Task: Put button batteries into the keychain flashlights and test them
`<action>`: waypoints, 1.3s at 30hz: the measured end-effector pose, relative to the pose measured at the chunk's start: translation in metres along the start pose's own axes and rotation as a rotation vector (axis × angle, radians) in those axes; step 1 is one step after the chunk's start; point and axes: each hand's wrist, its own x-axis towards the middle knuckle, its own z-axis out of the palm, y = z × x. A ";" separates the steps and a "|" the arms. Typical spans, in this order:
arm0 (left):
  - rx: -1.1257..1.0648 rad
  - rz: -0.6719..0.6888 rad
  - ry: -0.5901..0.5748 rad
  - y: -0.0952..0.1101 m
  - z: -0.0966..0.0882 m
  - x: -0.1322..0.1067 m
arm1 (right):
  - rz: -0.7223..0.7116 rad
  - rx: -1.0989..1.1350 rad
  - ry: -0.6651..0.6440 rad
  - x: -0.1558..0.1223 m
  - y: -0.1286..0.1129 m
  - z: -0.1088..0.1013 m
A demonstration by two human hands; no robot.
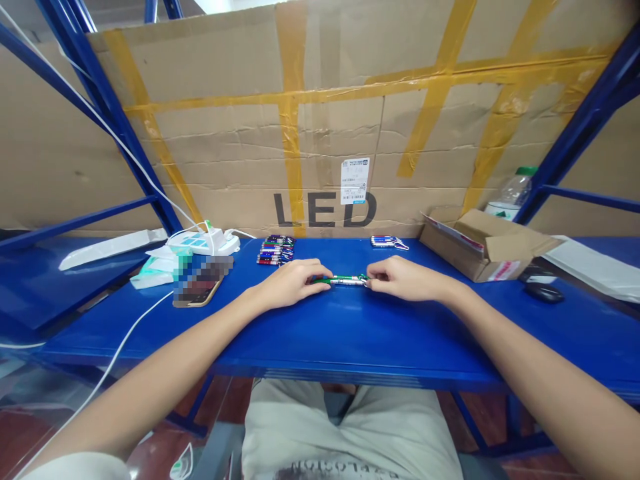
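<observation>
Slim green-and-silver pen-shaped sticks (347, 280) lie side by side at the middle of the blue table. My left hand (295, 283) is closed on their left end, thumb in front and fingers behind. At their right end, where a small metal clip seems to hang, the fingers of my right hand (393, 275) are pinched together. The exact number of sticks is partly hidden by my fingers. A pile of similar sticks in several colours (276, 251) rests behind my left hand. Behind my right hand lies a smaller blue-and-silver group (387, 242) with a carabiner clip.
On the left are a phone (203, 283), a power strip (203, 241) and a tissue pack (160, 267). An open cardboard box (480, 247), a black mouse (544, 292) and a bottle (515, 193) stand right. A large carton (225, 153) walls the back. The table's front edge (350, 377) is near my lap.
</observation>
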 end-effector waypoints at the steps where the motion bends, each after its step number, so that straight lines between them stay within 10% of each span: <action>1: 0.000 0.000 -0.001 0.000 0.000 0.000 | 0.013 -0.006 -0.061 -0.001 0.000 -0.002; 7: 0.015 -0.001 -0.014 0.000 0.000 0.000 | 0.060 -0.026 -0.260 -0.006 -0.006 -0.008; 25: -0.013 -0.024 -0.036 -0.003 0.003 0.000 | 0.090 -0.022 -0.304 -0.012 -0.001 -0.015; 39: -0.056 -0.006 0.000 0.009 0.002 0.001 | -0.142 0.109 0.135 0.005 -0.017 0.020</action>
